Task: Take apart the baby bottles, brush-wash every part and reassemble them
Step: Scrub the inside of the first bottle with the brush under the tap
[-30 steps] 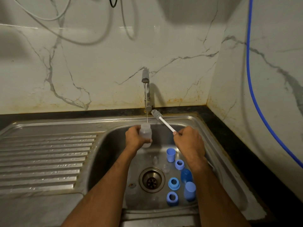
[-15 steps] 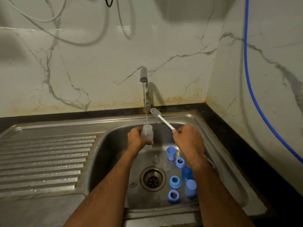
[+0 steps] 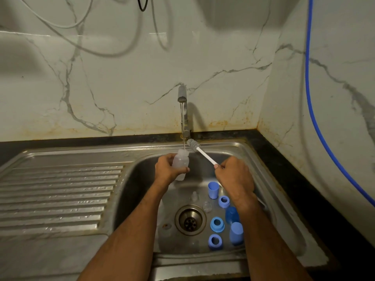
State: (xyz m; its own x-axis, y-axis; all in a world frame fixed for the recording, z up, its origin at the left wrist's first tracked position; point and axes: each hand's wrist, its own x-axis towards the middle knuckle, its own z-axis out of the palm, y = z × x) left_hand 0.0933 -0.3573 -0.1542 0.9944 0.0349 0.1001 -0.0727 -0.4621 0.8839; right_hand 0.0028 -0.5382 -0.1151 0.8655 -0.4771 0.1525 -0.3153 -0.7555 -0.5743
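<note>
Progress: bottles look taken apart, washing under way, reassembly not begun | Left hand grips clear bottle under the tap stream | Right hand grips brush, bristles just right of the tap base | Sink: blue caps, rings, clear teats beside the drain.

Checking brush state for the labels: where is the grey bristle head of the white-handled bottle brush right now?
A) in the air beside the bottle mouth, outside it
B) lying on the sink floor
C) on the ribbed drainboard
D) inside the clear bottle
A: the grey bristle head of the white-handled bottle brush sits up-right of the clear plastic bottle's mouth, outside it, held by the right hand; the left hand holds the bottle under the tap stream.
</note>
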